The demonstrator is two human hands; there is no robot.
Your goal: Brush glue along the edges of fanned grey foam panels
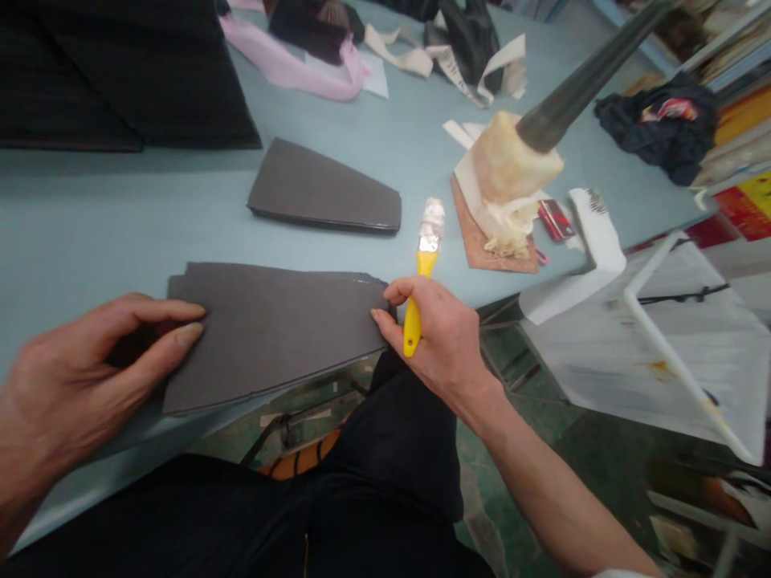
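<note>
Left hand (114,377): thumb and index fingertips nearly together over the 9 o'clock end of the near tapered gray sheets (280,333); could not tell if it actually pinched them. Right hand (437,333) grasped the yellow-handled paintbrush (426,261), bristles toward 12, whitish coating on them, while its thumb and index touched the sheets' 3 o'clock end. Sheets lay flat at the near edge of the blue-green bench (198,201), layers slightly offset at the 9 o'clock end.

Out from the sheets: second tapered gray stack (324,189) just beyond, between 12 and 1, apart from both hands. At 2 o'clock, brown board (475,241) under a pale block (511,156) with a dark tapered shaft (590,76); small red box (556,221) just beside. Black panels (120,80) at 11, pink cloth (301,60) at 12, printed pale strip (454,72) at 1. Dark bundled cloth (659,132) farther out at 2. White framed panel (650,353) at 3, off the bench.
</note>
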